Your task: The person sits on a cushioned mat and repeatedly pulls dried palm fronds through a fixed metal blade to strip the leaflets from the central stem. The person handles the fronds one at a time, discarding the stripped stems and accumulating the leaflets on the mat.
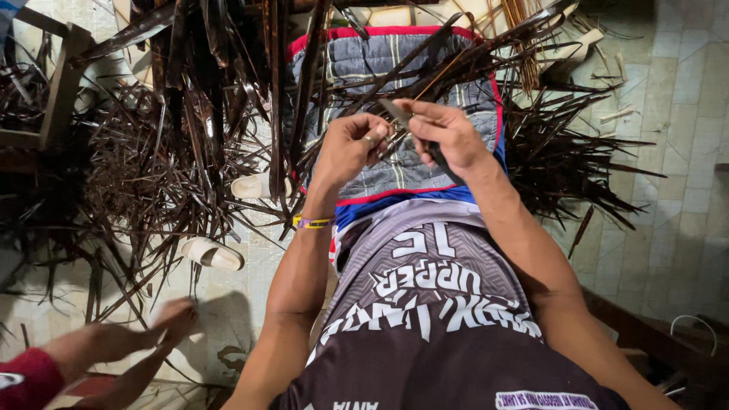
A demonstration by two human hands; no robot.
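Observation:
My left hand is closed around a thin dark strip of plant fibre that runs up and to the right over my lap. Facing it, my right hand grips a knife whose blade lies against the strip between the two hands. A grey quilted cloth with a red border covers my legs under the hands. A coloured band sits on my left wrist.
Heaps of dark strips lie on the tiled floor at left, and more at right. Two pale sandals rest among them. Another person's bare feet show at lower left. A wooden frame stands at upper left.

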